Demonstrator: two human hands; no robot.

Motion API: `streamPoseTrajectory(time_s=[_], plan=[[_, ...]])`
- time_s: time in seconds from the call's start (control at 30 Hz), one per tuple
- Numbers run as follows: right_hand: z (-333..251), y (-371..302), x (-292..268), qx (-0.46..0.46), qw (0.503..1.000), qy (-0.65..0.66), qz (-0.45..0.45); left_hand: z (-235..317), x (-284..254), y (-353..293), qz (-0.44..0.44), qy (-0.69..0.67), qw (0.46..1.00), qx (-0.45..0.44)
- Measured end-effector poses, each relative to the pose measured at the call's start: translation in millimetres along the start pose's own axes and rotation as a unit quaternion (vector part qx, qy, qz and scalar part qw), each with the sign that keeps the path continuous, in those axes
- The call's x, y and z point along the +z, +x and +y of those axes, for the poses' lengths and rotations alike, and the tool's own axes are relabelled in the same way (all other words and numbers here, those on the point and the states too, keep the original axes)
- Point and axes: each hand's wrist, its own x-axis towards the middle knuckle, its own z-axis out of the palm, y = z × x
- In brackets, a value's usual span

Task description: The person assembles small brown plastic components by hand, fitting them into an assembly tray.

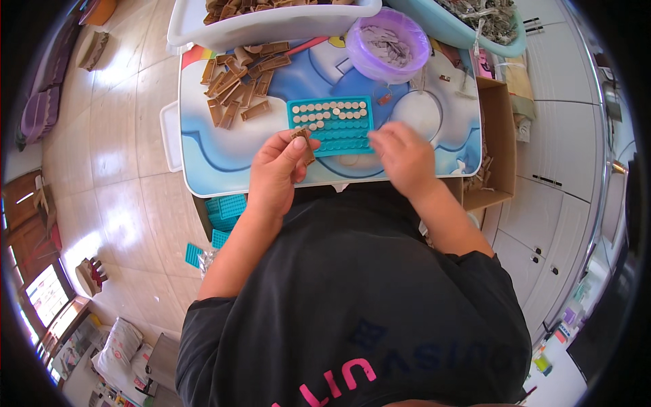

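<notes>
My left hand [277, 159] is closed around a small brown plastic piece [308, 150], pinched between thumb and fingers at the near left corner of a teal tray [346, 144]. Small round pale discs [319, 107] fill part of the tray's far rows, while its nearer rows show bare round pockets. Over the right edge of the tray hovers my right hand [405, 157], its fingers bent and smeared by motion. Whether anything is between them cannot be made out.
Loose brown pieces [237, 85] lie in a heap at the table's far left. Behind stand a white tub [271, 26] of brown parts, a purple basin [388, 71] of grey strips and a light-blue basin [468, 41]. A cardboard box [500, 136] stands at the right.
</notes>
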Motion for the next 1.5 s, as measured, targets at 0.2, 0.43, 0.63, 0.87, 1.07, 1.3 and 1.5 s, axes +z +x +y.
streamPoseTrajectory(time_s=[0.2, 0.43, 0.63, 0.87, 1.07, 1.3, 1.5], plan=[[51.1, 34.6, 4.9, -0.023, 0.993, -0.116, -0.005, 3.9, 7.9, -5.9, -0.059, -0.02, 0.998, 0.004], [45.5, 22.8, -23.8, 0.104, 0.978, 0.14, 0.114, 7.4, 33.5, -12.0, -0.056, 0.023, 0.998, 0.026], [6.2, 11.7, -45.9, 0.266, 0.844, 0.448, 0.129, 15.9, 52.6, -6.0, -0.136, -0.029, 0.99, -0.008], [-2.9, 5.0, -39.5, 0.322, 0.761, 0.549, 0.126, 7.8, 75.9, -0.6, -0.142, 0.16, 0.969, 0.126], [-18.9, -6.5, -30.6, 0.325, 0.773, 0.541, 0.06, -6.2, 85.6, 0.9, -0.132, 0.143, 0.977, 0.082], [-23.4, -12.8, -25.5, 0.246, 0.882, 0.391, 0.096, -8.4, 79.0, 4.4, -0.084, 0.049, 0.995, -0.025], [-20.2, -8.1, -28.7, 0.183, 0.922, 0.32, 0.121, -13.0, 69.6, 3.3, -0.128, 0.015, 0.989, -0.079]])
